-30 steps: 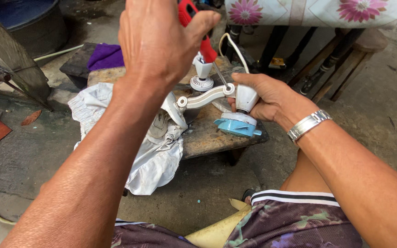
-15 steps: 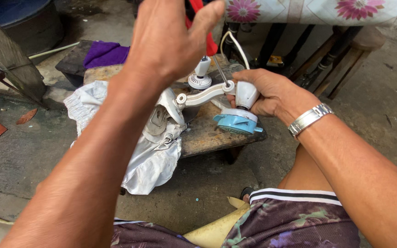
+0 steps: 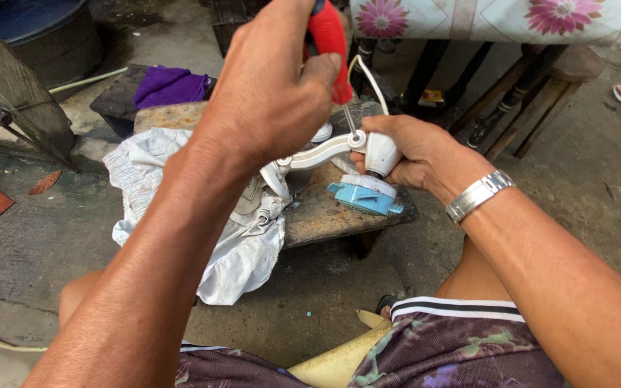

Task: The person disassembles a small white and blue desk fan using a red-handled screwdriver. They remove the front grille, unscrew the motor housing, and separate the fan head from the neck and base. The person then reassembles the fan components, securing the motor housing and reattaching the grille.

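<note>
Since half a second ago the left hand [image 3: 271, 108] has come lower and nearer the white fitting, and the red handle shows more. This hand is closed around the red-handled screwdriver [image 3: 327, 43], whose thin shaft points down to the joint of the white fitting [image 3: 339, 151]. The right hand [image 3: 425, 154] is closed around the round end of this fitting, just beside the shaft. Directly below the grip lies a blue base [image 3: 364, 197] on a small wooden stool [image 3: 325, 215]. Left of it, a white cloth [image 3: 231, 251] hangs over the stool edge.
</note>
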